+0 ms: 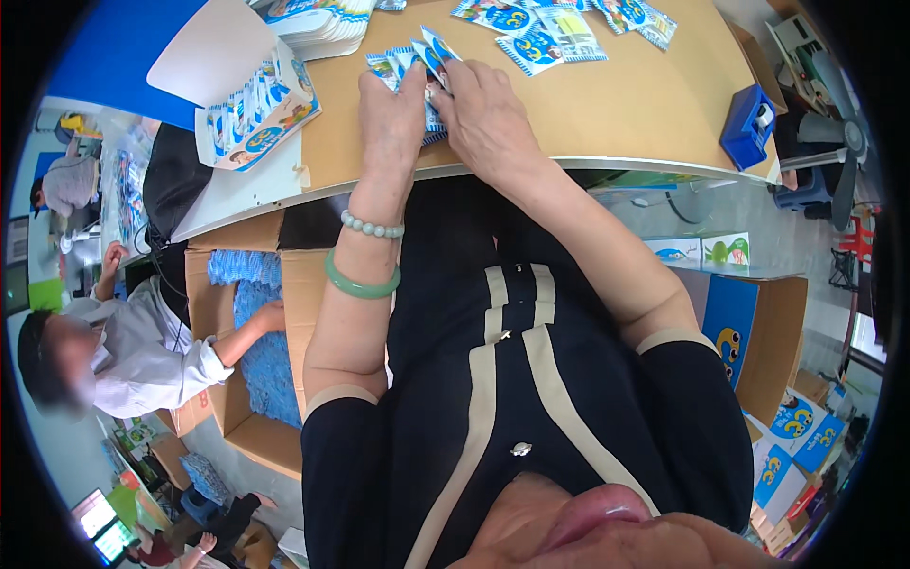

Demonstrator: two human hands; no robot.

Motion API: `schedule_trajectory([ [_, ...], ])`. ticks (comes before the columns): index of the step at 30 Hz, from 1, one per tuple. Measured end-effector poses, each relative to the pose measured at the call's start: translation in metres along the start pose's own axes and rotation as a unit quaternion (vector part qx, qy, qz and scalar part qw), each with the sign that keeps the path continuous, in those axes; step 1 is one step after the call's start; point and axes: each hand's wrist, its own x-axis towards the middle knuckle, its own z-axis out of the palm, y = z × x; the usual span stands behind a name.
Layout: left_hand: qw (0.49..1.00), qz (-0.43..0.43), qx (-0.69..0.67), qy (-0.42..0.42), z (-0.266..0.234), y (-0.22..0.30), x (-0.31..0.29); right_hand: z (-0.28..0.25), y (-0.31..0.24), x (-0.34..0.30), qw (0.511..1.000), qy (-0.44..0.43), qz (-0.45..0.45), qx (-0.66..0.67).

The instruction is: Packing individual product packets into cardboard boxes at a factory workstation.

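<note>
At the table's near edge, my left hand (391, 121) and my right hand (488, 119) are close together, fingers closed around small blue-and-white sachets (437, 52). Several of these sachets stand on edge between the hands; how many each hand grips is hidden by the fingers. Left of my hands, a white carton (267, 144) with its lid raised holds a row of similar sachets. More loose sachets (531, 49) lie flat on the tabletop (645, 104) beyond my right hand.
Flattened white cartons (318, 36) are stacked at the back left. A blue tape dispenser (747, 128) stands near the table's right end. Below left, a co-worker (142, 346) reaches into a cardboard box (296, 322) of blue packets. Another open box (773, 351) sits at lower right.
</note>
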Motion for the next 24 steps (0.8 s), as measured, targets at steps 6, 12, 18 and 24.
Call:
schedule_trajectory([
  [6,0.991,-0.013,-0.074,-0.108,0.01,0.038,-0.011,-0.015,0.002,-0.01,0.997,-0.014,-0.031,0.071],
  [12,0.999,0.022,0.033,0.036,0.01,-0.005,0.005,-0.054,0.033,0.01,0.961,-0.144,0.078,0.221],
  [18,0.998,-0.031,-0.058,0.012,0.016,0.022,-0.014,-0.124,0.193,0.096,0.935,0.045,0.325,-0.132],
  [24,0.994,-0.026,-0.103,0.007,0.015,0.015,-0.01,-0.127,0.18,0.108,0.908,0.005,0.306,-0.286],
])
